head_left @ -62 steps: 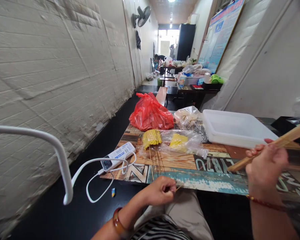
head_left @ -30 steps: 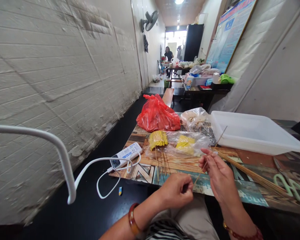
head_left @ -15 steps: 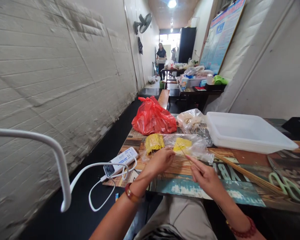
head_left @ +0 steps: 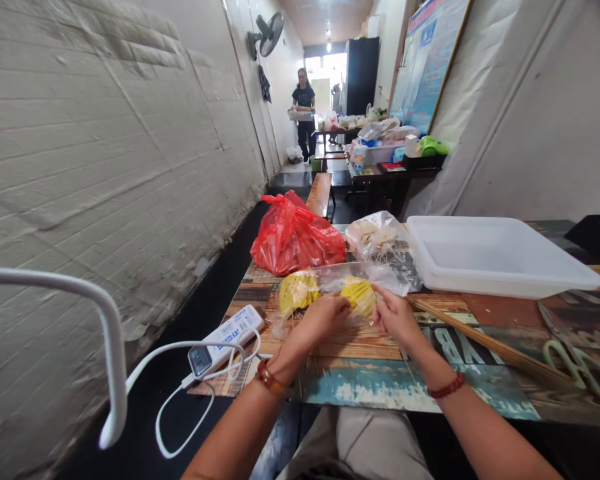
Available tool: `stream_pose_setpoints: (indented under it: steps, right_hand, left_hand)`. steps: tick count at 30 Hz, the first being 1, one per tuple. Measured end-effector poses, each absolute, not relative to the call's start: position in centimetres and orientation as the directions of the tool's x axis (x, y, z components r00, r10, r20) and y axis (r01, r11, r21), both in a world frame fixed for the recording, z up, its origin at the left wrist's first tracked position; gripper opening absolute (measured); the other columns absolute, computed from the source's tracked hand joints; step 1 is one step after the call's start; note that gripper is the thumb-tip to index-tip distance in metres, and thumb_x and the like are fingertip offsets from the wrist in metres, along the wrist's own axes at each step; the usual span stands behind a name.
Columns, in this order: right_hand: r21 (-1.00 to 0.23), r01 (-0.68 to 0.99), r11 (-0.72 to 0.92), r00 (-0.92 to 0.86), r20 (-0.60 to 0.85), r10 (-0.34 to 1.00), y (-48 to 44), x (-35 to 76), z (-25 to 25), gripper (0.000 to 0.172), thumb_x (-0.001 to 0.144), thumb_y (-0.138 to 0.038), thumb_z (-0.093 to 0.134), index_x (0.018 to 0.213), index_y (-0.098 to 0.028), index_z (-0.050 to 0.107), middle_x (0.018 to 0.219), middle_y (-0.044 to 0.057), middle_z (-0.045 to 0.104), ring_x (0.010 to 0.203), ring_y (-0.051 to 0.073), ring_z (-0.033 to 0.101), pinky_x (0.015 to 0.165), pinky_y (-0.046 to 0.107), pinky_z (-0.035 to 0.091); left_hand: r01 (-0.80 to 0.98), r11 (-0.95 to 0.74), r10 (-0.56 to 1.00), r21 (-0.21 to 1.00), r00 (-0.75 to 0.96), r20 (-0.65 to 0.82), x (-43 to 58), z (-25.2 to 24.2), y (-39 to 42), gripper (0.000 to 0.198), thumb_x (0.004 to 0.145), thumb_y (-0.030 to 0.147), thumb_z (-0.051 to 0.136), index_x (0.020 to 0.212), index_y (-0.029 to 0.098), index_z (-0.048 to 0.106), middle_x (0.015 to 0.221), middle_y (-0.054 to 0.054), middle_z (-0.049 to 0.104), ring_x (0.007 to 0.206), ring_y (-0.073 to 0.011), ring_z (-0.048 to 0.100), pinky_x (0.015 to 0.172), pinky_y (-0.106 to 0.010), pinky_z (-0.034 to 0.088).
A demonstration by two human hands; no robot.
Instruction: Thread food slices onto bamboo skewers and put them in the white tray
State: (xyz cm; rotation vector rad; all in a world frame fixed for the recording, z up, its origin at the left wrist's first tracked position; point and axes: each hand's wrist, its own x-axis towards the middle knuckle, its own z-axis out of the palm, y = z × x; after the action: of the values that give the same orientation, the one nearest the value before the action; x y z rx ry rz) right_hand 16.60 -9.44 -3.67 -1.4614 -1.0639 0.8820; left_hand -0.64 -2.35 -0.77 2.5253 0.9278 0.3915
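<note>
A yellow bundle [head_left: 359, 295] lay on the table [head_left: 370, 352] amid clear plastic [head_left: 387, 275], below and right of the frame's centre. The left hand [head_left: 327, 317] was curled by its left edge and the right hand [head_left: 396, 321], forefinger extended, was at its right edge; whether either gripped it could not be told. It looked light, soft, easily torn and perhaps slippery, best held gently by its sides.

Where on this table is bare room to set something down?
Mostly bare: the red-brown patch between the white tub, stick bundle and scissors; the teal front strip below the right hand. Crowded: the middle, where the left hand, left yellow stack, right yellow stack, red bag and clear bag sit close.
</note>
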Motion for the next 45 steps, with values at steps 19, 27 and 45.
stream_pose_setpoints:
  steps: [19,27,45]
  right_hand:
    - [-0.76,0.643,-0.093,0.351,0.184,0.918,-8.4,20.9,-3.3,0.045,0.084,-0.026,0.04,0.12,-0.014,0.063,0.068,0.005,0.071,0.064,0.02,0.065,0.06,0.029,0.048]
    - [-0.681,0.731,-0.052,0.304,0.257,0.917,-8.6,20.5,-2.9,0.043,0.086,-0.025,0.038,0.119,-0.014,0.063,0.099,0.011,0.073,0.081,0.023,0.069,0.072,0.031,0.05]
    - [-0.713,0.7,-0.038,0.311,0.256,0.915,-8.8,20.1,-2.5,0.043,0.086,-0.027,0.039,0.118,-0.014,0.064,0.066,0.005,0.07,0.062,0.02,0.065,0.061,0.028,0.047]
  left_hand:
    - [0.814,-0.543,0.838,0.206,0.539,0.081,2.5,-0.5,-1.2,0.024,0.086,0.032,0.047,0.087,0.016,0.064,0.094,-0.01,0.064,0.083,-0.0211,0.061,0.072,-0.031,0.043]
    - [0.855,-0.512,0.859,0.09,0.509,0.047,3.2,-1.3,-2.0,0.039,0.084,0.052,0.046,0.093,0.017,0.06,0.101,-0.011,0.059,0.085,-0.0223,0.06,0.072,-0.032,0.043]
    - [0.661,-0.512,0.848,0.548,0.492,0.198,3.0,-3.2,-1.2,0.018,0.069,0.024,0.063,0.081,0.018,0.051,0.082,-0.002,0.054,0.073,-0.0151,0.05,0.065,-0.027,0.037]
